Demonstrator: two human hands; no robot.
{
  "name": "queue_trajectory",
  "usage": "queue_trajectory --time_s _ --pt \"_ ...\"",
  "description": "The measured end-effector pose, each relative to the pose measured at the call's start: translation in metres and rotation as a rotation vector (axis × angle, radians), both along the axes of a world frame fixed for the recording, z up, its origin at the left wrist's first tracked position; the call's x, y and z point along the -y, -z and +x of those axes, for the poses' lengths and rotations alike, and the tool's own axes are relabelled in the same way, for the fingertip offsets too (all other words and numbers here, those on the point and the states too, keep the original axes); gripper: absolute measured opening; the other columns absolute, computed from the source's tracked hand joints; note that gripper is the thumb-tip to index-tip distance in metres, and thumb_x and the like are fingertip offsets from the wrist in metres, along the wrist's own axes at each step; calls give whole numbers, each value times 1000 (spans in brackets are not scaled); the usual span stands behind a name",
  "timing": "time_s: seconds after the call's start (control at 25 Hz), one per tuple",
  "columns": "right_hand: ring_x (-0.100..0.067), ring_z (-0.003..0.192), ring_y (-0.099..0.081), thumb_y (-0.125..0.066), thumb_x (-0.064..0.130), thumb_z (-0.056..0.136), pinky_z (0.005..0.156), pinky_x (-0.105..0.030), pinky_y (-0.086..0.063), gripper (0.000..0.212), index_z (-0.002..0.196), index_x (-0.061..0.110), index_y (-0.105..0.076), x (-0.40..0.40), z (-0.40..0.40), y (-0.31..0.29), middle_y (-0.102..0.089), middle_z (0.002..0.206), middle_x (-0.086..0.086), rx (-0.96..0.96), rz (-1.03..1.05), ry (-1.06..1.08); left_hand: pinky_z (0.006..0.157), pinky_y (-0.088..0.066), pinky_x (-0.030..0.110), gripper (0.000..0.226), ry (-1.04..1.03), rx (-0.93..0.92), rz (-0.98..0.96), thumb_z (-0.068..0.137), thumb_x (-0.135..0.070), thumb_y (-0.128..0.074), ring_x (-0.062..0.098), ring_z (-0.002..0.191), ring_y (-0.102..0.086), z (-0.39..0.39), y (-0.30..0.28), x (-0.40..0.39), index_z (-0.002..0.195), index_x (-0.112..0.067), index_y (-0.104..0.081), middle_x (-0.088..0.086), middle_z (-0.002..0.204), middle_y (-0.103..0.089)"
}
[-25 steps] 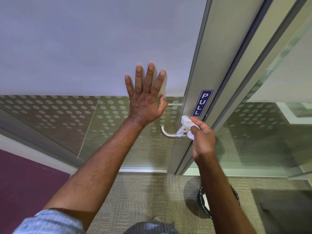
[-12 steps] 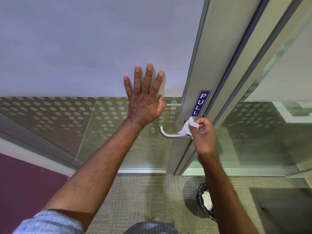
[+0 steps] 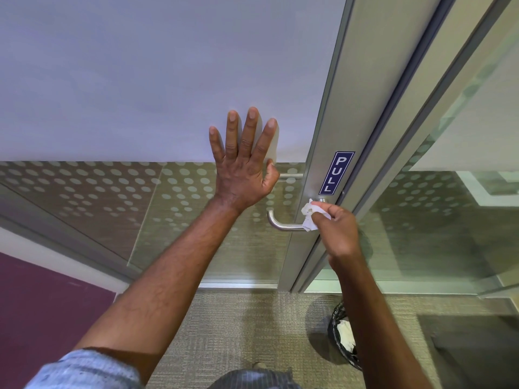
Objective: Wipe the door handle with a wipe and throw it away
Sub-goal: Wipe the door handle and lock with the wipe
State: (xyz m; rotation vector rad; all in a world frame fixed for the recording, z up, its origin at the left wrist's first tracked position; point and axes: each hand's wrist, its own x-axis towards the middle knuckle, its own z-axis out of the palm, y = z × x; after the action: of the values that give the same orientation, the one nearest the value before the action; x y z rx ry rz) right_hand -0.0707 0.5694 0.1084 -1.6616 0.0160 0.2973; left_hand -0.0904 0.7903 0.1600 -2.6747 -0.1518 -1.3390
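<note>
A brushed-metal lever door handle juts from the aluminium door stile, just below a blue PULL sign. My right hand pinches a crumpled white wipe against the handle's base, where it meets the stile. My left hand lies flat on the frosted glass door, fingers spread, a little above and left of the handle. A black mesh waste bin with white paper inside stands on the carpet under my right forearm, partly hidden by it.
The glass door panel is frosted above and dotted below. A fixed glass partition stands to the right of the frame. Grey-green carpet covers the floor, with a purple wall at lower left.
My right hand has shifted the wipe around the handle's base near the stile, rising towards the PULL sign and settling slightly lower again. My left hand stays flat on the glass.
</note>
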Motion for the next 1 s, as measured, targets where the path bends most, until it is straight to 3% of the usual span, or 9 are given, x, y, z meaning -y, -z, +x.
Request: queue_trajectory --time_s 0.12,0.24,0.36,0.52,0.68,0.8,0.88,1.0 --pt "-16 105 -71 -59 -3 92 81 -16 -55 30 100 14 -82 1 -1 -2 -74 122 -4 129 -196 -52 126 15 60 112 1 2 1 81 -35 -64 28 158 27 1 1 0 165 -30 9 -3 171 27" --pt "-17 93 -72 -59 5 90 81 -31 -58 28 93 24 -78 -2 -5 -6 -78 107 6 281 -502 -21 125 14 60 112 2 6 4 81 -35 -64 28 158 27 0 1 0 165 -30 9 -3 171 27" --pt "-24 90 -66 -66 16 86 79 -35 -42 17 96 30 -68 -9 -4 -7 -75 88 6 516 -897 39 125 14 60 112 1 5 6 81 -35 -64 27 158 27 0 0 1 165 -30 10 -3 171 28" --pt "-22 81 -63 -77 24 81 70 -33 -30 6 83 29 -74 -17 2 -3 -74 78 6 597 -1106 85 125 15 59 112 4 3 2 81 -35 -64 27 158 28 0 0 1 165 -30 11 -3 171 28" --pt "-22 59 -64 -76 32 81 61 -28 -29 7 82 28 -70 -23 4 1 -69 62 5 579 -1121 101 125 15 59 112 -1 2 4 81 -35 -64 27 158 27 0 0 0 165 -30 11 -3 171 28" --pt "-22 56 -64 -68 40 88 65 -29 -30 11 88 28 -67 -28 1 4 -68 61 6 527 -1113 119 126 15 59 112 -1 7 6 81 -35 -64 28 158 27 0 0 0 165 -30 10 -3 171 27" --pt "-21 62 -64 -59 42 95 72 -32 -29 16 101 29 -67 -29 -3 7 -72 70 5 501 -1096 63 126 15 59 112 0 5 7 81 -35 -64 28 158 27 0 0 0 165 -30 10 -3 171 28" --pt "-23 89 -73 -43 39 102 86 -38 -35 36 132 25 -59 -27 -11 9 -79 98 1 445 -1056 -85 125 16 59 112 4 3 6 81 -35 -64 27 158 27 0 0 1 165 -29 11 -3 171 29"
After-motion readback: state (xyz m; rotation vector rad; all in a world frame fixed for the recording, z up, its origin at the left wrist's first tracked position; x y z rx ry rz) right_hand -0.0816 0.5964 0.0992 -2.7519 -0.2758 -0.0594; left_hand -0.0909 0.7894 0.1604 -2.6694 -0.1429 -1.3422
